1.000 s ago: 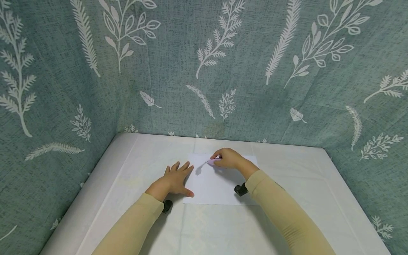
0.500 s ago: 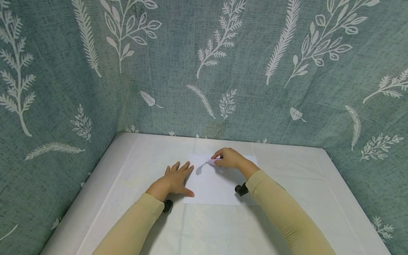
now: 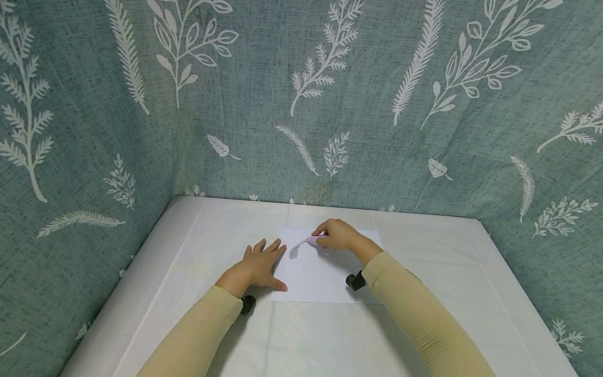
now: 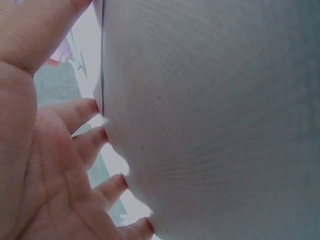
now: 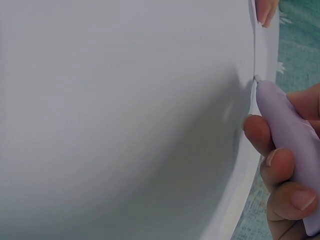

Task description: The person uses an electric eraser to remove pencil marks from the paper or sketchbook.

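Note:
In the head view, my right hand [image 3: 340, 234] pinches a thick, light purple pen-shaped tool [image 3: 316, 239] over the upper part of a white sheet of paper [image 3: 311, 280]. Its small pale tip points left and meets or nearly meets the sheet. In the right wrist view, thumb and fingers wrap the smooth tapered body of the tool [image 5: 287, 120]. My left hand [image 3: 256, 267] lies spread along the paper's left edge, fingertips pressing down. The left wrist view shows the same hand [image 4: 60, 165] with its fingers apart, holding nothing. Below the tip is a grey patch, shadow or mark; I cannot tell.
The sheet lies on a white-covered table [image 3: 301, 340]. Teal curtains [image 3: 264, 104] printed with white leaves stand behind the table and at its sides. Small black wrist cameras [image 3: 355, 281] hang under both sleeved forearms, close to the tabletop.
Nearly nothing differs. Both hands, the purple tool and the sheet stay in the same places, with only very slight shifts at the right hand.

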The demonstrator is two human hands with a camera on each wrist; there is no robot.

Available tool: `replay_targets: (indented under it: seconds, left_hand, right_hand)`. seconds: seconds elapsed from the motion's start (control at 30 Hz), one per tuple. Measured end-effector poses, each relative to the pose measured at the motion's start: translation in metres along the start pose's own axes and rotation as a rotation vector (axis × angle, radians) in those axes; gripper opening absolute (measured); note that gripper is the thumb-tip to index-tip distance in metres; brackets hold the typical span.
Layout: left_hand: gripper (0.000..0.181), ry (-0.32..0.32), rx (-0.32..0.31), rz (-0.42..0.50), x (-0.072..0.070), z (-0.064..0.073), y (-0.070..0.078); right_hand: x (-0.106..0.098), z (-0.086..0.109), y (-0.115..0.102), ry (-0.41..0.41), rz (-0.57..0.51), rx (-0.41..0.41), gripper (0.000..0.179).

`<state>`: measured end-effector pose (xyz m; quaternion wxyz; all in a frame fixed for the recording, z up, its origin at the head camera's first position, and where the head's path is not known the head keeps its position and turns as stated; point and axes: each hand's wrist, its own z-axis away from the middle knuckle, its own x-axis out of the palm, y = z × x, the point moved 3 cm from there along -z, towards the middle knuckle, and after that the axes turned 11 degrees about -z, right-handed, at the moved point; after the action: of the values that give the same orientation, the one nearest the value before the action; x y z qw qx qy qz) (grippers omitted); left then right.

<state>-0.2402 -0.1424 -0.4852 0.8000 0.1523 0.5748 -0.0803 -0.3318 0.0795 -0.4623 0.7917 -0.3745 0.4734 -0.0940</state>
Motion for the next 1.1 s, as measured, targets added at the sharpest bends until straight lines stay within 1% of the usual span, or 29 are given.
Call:
replay_targets:
  seconds: [0.23, 0.53, 0.9, 1.1]
  left_hand:
    - [0.111, -0.002, 0.001, 0.009, -0.0001, 0.0007, -0.0003]
    - [0.112, -0.004, 0.000, 0.012, -0.0015, 0.0015, 0.0006]
    - [0.112, -0.009, 0.002, 0.008, -0.0029, 0.0037, 0.0012]
    - [0.112, -0.009, 0.004, 0.012, -0.0035, 0.0041, 0.0017]
  right_hand:
    - [0.0008, -0.0022, 0.0011, 0.003, 0.009, -0.013, 0.027]
    - [-0.0006, 0.0000, -0.0003, 0.003, 0.021, -0.018, 0.025]
    - [-0.0020, 0.0013, -0.0008, 0.005, 0.016, -0.048, 0.026]
    - [-0.0018, 0.0011, -0.0019, 0.006, 0.038, -0.057, 0.027]
